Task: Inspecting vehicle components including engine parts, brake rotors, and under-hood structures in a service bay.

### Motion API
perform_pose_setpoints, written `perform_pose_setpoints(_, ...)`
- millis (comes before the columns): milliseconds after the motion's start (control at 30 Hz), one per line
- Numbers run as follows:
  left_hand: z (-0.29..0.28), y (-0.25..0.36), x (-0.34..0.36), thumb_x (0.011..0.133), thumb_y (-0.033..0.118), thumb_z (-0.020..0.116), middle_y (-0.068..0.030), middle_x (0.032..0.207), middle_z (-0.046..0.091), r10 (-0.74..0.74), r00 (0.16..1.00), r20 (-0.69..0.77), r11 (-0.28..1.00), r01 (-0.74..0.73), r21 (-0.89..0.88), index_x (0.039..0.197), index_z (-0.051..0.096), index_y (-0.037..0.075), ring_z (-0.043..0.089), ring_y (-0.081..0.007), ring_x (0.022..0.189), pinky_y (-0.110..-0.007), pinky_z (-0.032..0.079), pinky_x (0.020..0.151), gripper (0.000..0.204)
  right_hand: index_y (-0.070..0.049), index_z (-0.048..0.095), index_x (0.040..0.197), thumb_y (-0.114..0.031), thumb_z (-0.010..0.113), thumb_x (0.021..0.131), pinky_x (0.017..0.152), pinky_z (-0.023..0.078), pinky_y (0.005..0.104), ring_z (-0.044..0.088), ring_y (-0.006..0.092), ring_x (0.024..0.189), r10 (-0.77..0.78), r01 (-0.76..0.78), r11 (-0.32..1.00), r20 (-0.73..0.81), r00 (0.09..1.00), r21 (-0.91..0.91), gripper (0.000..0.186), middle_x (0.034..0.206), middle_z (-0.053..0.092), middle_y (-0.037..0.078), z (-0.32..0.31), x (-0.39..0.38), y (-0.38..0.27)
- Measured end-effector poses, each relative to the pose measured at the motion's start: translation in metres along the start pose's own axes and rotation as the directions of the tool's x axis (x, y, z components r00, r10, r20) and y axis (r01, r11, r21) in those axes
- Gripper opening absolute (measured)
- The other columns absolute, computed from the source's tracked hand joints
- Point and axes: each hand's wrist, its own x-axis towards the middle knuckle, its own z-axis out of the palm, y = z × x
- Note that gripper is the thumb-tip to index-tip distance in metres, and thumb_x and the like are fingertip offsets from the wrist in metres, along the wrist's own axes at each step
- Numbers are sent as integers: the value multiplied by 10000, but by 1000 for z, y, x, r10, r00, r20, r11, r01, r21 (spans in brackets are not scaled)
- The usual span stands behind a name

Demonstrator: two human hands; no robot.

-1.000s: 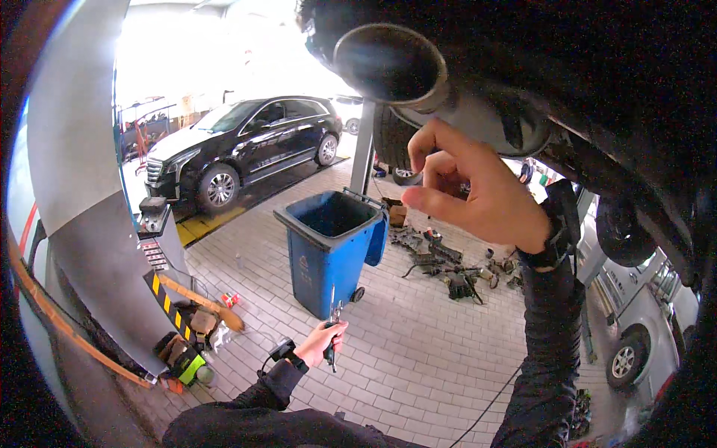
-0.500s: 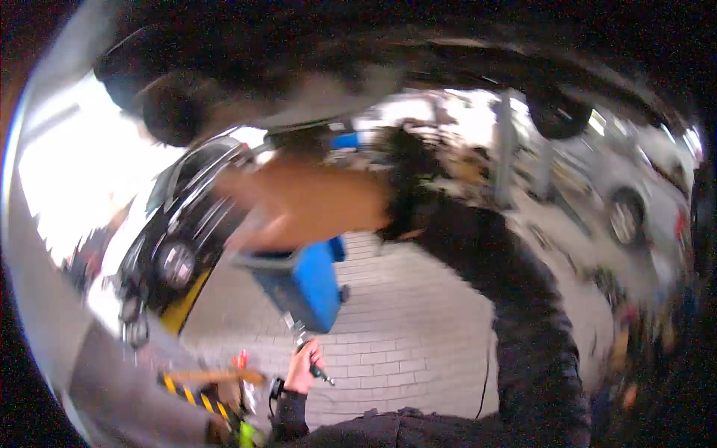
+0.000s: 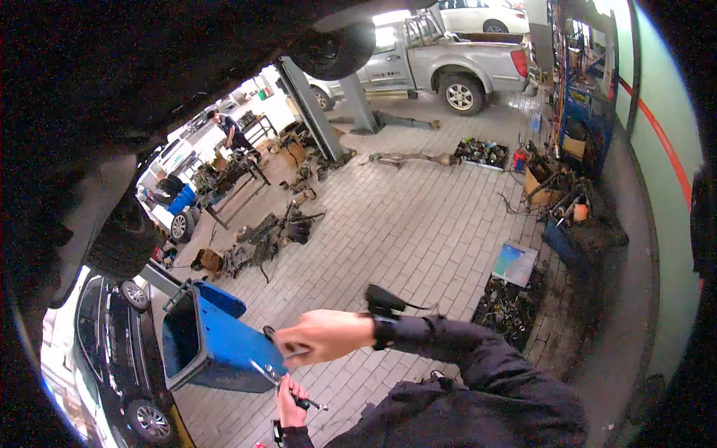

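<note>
My left hand (image 3: 292, 403) is closed round a ratchet wrench (image 3: 302, 404) with a dark handle, low in the view. Bright metal parts of it stick out on both sides of the fist. Just above it my right hand (image 3: 328, 337) reaches in from the right, its fingers curled toward the thumb. Whatever lies between these fingers is too small and blurred to name. Behind both hands stands a blue wheeled bin (image 3: 231, 343), lid hanging back. A dark vehicle underside (image 3: 202, 67) with a wheel (image 3: 336, 52) hangs overhead.
Grey lift posts (image 3: 310, 112) rise beyond. Dismantled car parts (image 3: 272, 235) lie on the brick floor (image 3: 388, 216). Trays of small parts (image 3: 508, 310) and a cardboard box (image 3: 544, 183) line the right wall. A dark car (image 3: 112, 351) stands left, a silver pickup (image 3: 448, 67) behind. Another person (image 3: 230, 131) works far off.
The view has swung to the right, showing the pickup and right wall. My right hand has come down from high in the view to beside the left hand, which still holds the wrench.
</note>
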Motion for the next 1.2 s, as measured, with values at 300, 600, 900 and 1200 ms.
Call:
perform_pose_setpoints(300,65,-3,53,979,285,564,28,587,373,-180,976,122,981,170,92,721,416,149,382,-121,500,-288,366,517,327,-5,591,897,-205,670,895,552,453,358,573,259,578,635,-677,724,-510,580,132,215,673,574,164,22,-241,44)
perform_pose_setpoints(600,103,-9,68,1001,297,538,6,624,435,-279,928,246,938,209,275,781,453,125,548,-203,621,-367,484,632,292,8,631,871,-198,683,870,552,479,341,609,263,559,666,-910,345,-743,67,228,213,630,598,164,23,-361,14)
perform_pose_setpoints(900,90,-14,76,1010,263,530,16,656,454,-419,891,174,827,453,-333,828,494,89,536,-176,658,-305,507,703,254,-21,583,841,-172,672,854,567,474,401,616,341,621,613,-857,513,-716,335,38,176,634,586,146,5,-302,46)
perform_pose_setpoints(1200,46,-10,54,1002,279,538,51,617,382,-315,946,80,848,319,-424,805,487,128,398,-91,541,-258,380,546,254,-35,595,844,-159,662,852,596,494,422,640,341,663,676,-828,561,-582,452,9,141,669,619,143,21,-277,61)
